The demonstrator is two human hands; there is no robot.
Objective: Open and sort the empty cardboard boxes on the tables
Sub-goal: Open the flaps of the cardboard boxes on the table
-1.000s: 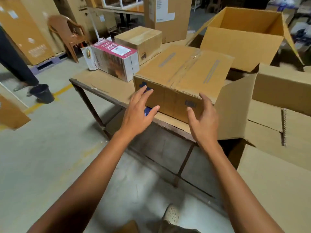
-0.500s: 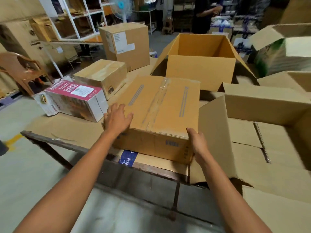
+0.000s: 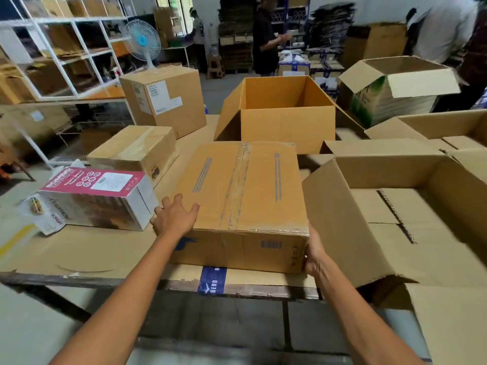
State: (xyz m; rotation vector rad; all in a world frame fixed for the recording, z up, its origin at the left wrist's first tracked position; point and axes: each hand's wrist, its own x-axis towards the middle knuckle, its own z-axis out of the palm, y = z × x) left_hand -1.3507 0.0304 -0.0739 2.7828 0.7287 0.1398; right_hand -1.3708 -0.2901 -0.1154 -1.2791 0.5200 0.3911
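Brown cardboard box (image 3: 242,196), taped shut, sat just right of the pink-topped white carton (image 3: 97,198). The left hand (image 3: 175,218) lay spread flat on its carton-side corner, and the right hand (image 3: 313,252) clasped the opposite corner, fingers hidden. Drawing it closer evenly, both sides together, seemed wisest.

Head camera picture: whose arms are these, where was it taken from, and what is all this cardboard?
No machine here: these are a person's bare arms, filmed by a camera worn on their head. The left hand lies spread on the top left edge of a taped brown box; the right hand presses its right near corner, fingers hidden. The box sits on a cardboard-covered table. Left of it lies a pink-topped box, with a small sealed box and a tall labelled box behind. An open box stands beyond, and a large open box lies to the right.
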